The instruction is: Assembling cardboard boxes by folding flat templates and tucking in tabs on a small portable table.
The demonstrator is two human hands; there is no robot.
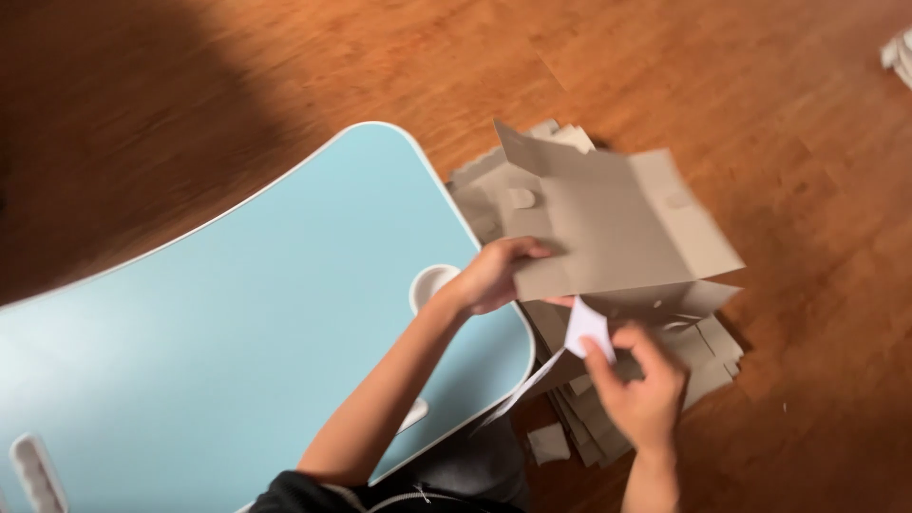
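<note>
Both hands are closed on one flat grey cardboard blank (608, 223): the left hand (494, 275) pinches its near-left edge, the right hand (641, 385) grips a white flap (587, 325) beneath. It is held above the stack of blanks (684, 356) on the wooden floor (779, 114). Folding looks barely started, with many blanks left. Light-blue table (237, 313) crowds the left; a scrap (548, 443) lies near.

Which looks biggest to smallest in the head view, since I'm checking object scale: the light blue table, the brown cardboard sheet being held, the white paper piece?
1. light blue table, largest by far.
2. brown cardboard sheet, held by the left hand.
3. white paper piece, at the right hand, smallest.
</note>
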